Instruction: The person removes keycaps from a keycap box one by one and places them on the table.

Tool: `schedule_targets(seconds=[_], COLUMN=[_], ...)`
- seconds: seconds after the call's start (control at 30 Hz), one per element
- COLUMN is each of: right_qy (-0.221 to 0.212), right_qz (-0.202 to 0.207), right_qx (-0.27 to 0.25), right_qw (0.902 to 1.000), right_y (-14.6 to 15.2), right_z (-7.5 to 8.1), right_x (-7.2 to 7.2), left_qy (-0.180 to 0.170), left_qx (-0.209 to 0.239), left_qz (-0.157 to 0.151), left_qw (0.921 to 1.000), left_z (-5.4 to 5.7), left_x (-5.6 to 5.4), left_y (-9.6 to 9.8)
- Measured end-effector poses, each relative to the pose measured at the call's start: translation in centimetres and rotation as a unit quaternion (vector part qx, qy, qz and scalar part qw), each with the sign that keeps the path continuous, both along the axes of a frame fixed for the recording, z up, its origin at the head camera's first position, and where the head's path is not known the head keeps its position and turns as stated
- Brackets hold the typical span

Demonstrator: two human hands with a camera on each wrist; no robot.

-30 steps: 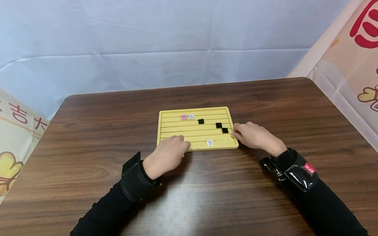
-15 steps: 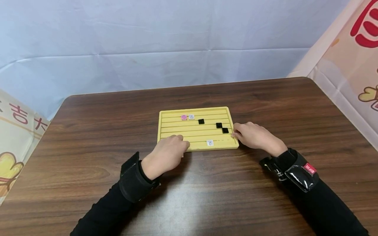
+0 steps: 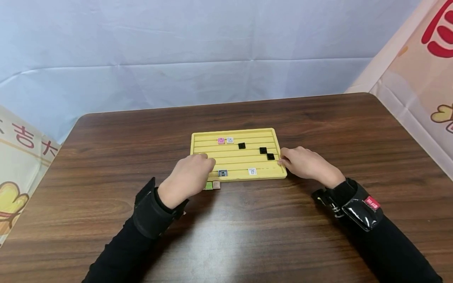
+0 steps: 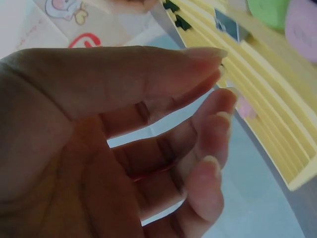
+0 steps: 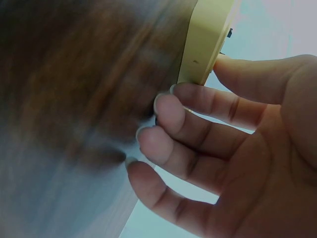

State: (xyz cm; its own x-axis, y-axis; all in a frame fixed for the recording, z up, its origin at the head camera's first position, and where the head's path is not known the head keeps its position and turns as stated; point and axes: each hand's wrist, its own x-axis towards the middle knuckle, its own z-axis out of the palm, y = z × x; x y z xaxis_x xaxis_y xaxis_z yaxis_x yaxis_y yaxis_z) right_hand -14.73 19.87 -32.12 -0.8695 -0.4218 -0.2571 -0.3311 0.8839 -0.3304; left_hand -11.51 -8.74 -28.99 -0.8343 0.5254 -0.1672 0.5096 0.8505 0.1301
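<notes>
As the left hand (image 3: 187,175) hovers, loosely curled and apparently empty, over the yellow board (image 3: 240,162), the right hand (image 3: 302,162) pinches that board's right edge; setting the grey tile (image 3: 222,173) (it lies in the nearest row) seems the step, the next likely calling for a fresh pinch.

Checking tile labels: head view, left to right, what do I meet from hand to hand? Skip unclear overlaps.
Left hand → pink tile → upper white tile → farthest black tile → lower white tile → middle black tile → nearest black tile → right hand
</notes>
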Motion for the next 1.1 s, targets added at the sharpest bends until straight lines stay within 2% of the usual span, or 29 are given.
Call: schedule_targets(seconds=[0.27, 0.53, 0.73, 1.1], right_qy=[0.004, 0.008, 0.008, 0.005], right_qz=[0.001, 0.005, 0.005, 0.004], right_qx=[0.001, -0.004, -0.003, 0.0], right_qw=[1.0, 0.9999, 0.9999, 1.0], right_y=[0.0, -0.1, -0.1, 0.0], right_z=[0.0, 0.0, -0.1, -0.1], right_x=[0.1, 0.0, 0.0, 0.0], left_qy=[-0.007, -0.021, -0.02, 0.001], left_qx=[-0.003, -0.003, -0.001, 0.012], left_qz=[0.04, 0.06, 0.058, 0.031], left_qw=[0.9992, 0.998, 0.9981, 0.9995], left_z=[0.3, 0.3, 0.0, -0.1], left_x=[-0.9, -1.5, -1.6, -1.5], left_y=[-1.0, -1.5, -1.5, -0.6])
